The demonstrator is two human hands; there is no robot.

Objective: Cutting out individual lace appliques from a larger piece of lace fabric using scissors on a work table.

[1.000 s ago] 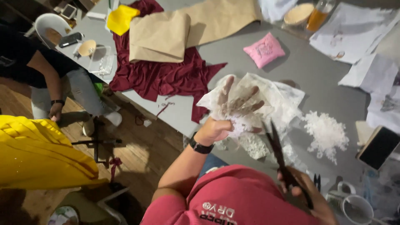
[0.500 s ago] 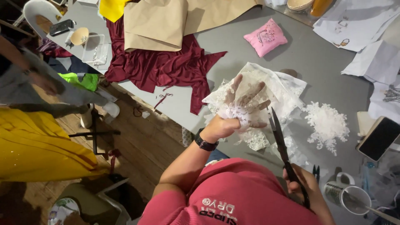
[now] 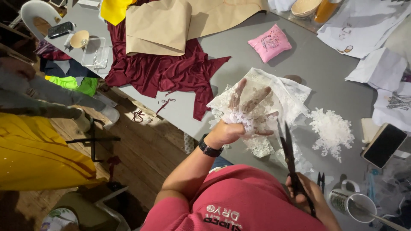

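My left hand (image 3: 239, 115) is under a piece of white lace fabric (image 3: 278, 92), fingers spread so they show through the lace, thumb pinching its lower edge. A black watch is on that wrist. My right hand (image 3: 310, 194) grips long black scissors (image 3: 289, 152); the blades point up toward the lace's lower right edge, nearly closed. A pile of cut white lace pieces (image 3: 332, 130) lies on the grey table (image 3: 308, 64) to the right.
Dark red cloth (image 3: 167, 70), brown paper pattern (image 3: 158, 25), a pink pincushion (image 3: 269, 42), paper sketches (image 3: 364, 21), a dark phone (image 3: 384, 144) and a mug (image 3: 353, 203) lie on the table. Another person's legs (image 3: 51, 92) and yellow fabric (image 3: 34, 158) are at left.
The view shifted; my left hand stays spread under the lace. The scissors have risen closer to the lace edge. The person at left has moved away.
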